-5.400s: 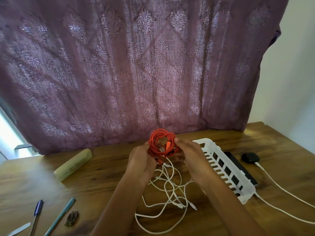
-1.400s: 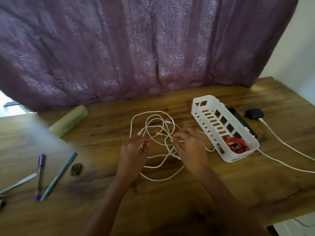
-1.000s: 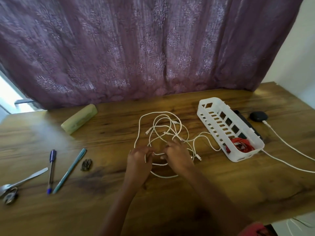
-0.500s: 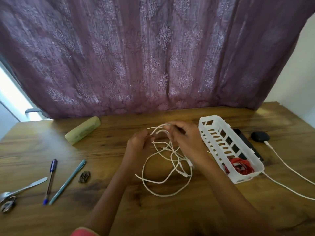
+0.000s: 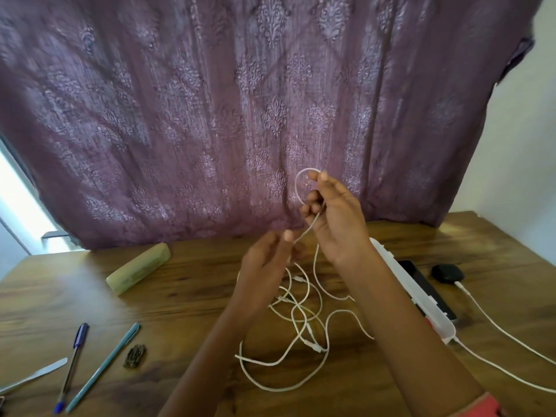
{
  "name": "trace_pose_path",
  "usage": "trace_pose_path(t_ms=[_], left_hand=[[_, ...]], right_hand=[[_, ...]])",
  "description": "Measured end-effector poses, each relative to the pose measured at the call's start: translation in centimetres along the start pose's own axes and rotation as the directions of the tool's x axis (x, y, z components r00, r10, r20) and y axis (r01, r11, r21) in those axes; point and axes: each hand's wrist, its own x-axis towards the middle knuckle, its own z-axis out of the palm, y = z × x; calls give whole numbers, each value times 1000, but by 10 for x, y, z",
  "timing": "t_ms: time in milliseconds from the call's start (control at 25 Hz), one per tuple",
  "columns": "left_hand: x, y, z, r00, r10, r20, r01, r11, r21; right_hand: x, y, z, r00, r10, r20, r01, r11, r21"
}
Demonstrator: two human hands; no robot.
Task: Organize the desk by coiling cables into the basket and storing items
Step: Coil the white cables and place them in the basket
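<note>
Purple patterned curtain hangs right across the back, its hem meeting the wooden tabletop. White wall stands on the right. A bright window shows past the curtain's left edge.

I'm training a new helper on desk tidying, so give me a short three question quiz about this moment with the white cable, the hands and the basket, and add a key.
1. Which hand holds a loop of the white cable higher? A the left hand, B the right hand, C neither.
2. True or false: the white cable lies coiled inside the basket.
3. How many pens lie on the desk?
Key: 1 B. 2 False: it trails loose over the desk, outside the basket. 3 Two.
</note>
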Motion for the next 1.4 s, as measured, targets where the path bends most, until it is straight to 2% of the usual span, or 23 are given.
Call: trace_pose_path(t_ms=[80,160,200,240,280,320,360,400,440,560,600,680,840,920,960,1120,1280,1360,1400], left_hand=[[-2,8,2,991,-88,96,103,982,-160],[-2,14,0,979,-159,124,181,964,-196],[-2,16,-2,970,-201,140,229,946,-231],[-1,18,-4,958,-243,155,279,917,-286],[-1,20,-6,946,-278,169,321,880,-350],[0,23,-8,936,-301,180,350,843,-409],[2,26,-10,933,-310,184,361,815,-453],[3,28,-12,935,-304,183,355,804,-478],[5,30,-14,941,-288,177,338,805,-487],[9,36,-21,952,-259,160,305,814,-495],[10,37,-24,951,-264,164,311,816,-487],[11,39,-27,935,-293,199,353,824,-443],[13,47,-29,902,-276,331,410,786,-463],[15,53,-26,920,-210,330,361,781,-510],[16,57,-25,934,-173,313,321,790,-522],[25,71,-25,977,-44,211,162,793,-587],[42,75,-35,998,60,15,-38,786,-617],[51,70,-40,991,114,-68,-132,813,-567],[54,64,-41,985,137,-105,-172,852,-495]], right_hand=[[3,-3,-1,1000,12,-16,-11,999,38],[5,-2,-6,999,37,-6,-37,999,29],[6,0,-8,999,41,-4,-42,999,-35],[7,4,-13,1000,23,-9,-24,984,-174],[7,9,-20,999,-36,-9,30,923,-385],[7,13,-27,991,-125,36,122,800,-588],[6,18,-34,966,-215,145,253,659,-708],[5,21,-39,922,-264,283,385,550,-741],[5,26,-44,880,-263,397,476,491,-730],[12,36,-58,788,-264,556,615,311,-725],[15,36,-58,778,-284,560,627,294,-721],[16,34,-54,779,-334,531,624,326,-710],[21,34,-43,806,-359,472,592,488,-641],[22,39,-40,835,-315,452,548,552,-628],[21,43,-39,839,-290,460,540,539,-646],[11,64,-41,810,-238,535,585,388,-713],[-4,77,-53,786,-174,593,617,270,-739],[-18,76,-55,764,-155,626,645,184,-742],[-23,75,-56,729,-223,647,679,113,-725]])
